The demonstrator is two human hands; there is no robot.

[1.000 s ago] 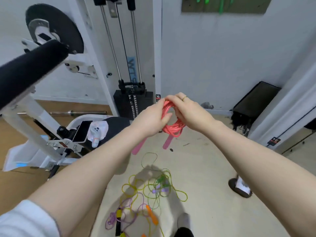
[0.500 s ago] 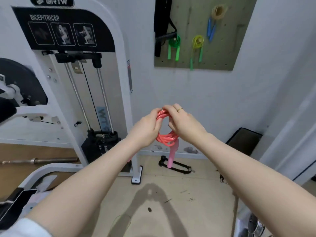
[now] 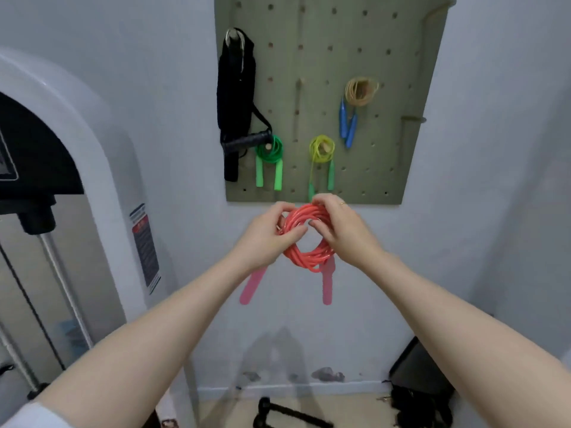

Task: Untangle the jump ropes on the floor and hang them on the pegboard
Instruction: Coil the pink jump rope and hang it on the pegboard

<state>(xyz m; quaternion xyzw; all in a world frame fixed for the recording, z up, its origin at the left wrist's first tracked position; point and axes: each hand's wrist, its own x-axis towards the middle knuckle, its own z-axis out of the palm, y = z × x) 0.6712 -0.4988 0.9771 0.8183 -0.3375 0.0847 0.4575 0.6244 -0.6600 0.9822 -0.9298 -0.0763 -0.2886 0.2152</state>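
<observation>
1. Our left hand (image 3: 267, 234) had its fingers (image 3: 295, 233) curled over the left side of the coiled coral-red plastic jump rope (image 3: 309, 239), thumb reaching across the strands.
2. Our right hand (image 3: 343, 228) gripped the same coil on its right side, fingers wrapped over the top and thumb tucked into the open middle; a thin ring sat on one finger.
3. The coil hung between both hands in the air, just below the bottom edge of the olive-green pegboard (image 3: 333, 41) on the pale wall.
4. Two flat pink handles dangled from the coil: the left handle (image 3: 251, 287) slanted down and left beneath our wrist, the right handle (image 3: 327, 282) hung nearly straight.
5. On the board, a coiled green jump rope with green handles (image 3: 270, 162) hung on a peg at lower left.
6. Just beside it to the right hung a yellow coiled rope with green handles (image 3: 323, 154).
7. Higher and further right hung a tan coiled rope with blue handles (image 3: 355, 106).
8. A black padded strap with a black grip (image 3: 236, 100) hung at the board's left edge, its grip touching the green coil.
9. A white exercise machine frame (image 3: 92, 143) stood at the left.
</observation>
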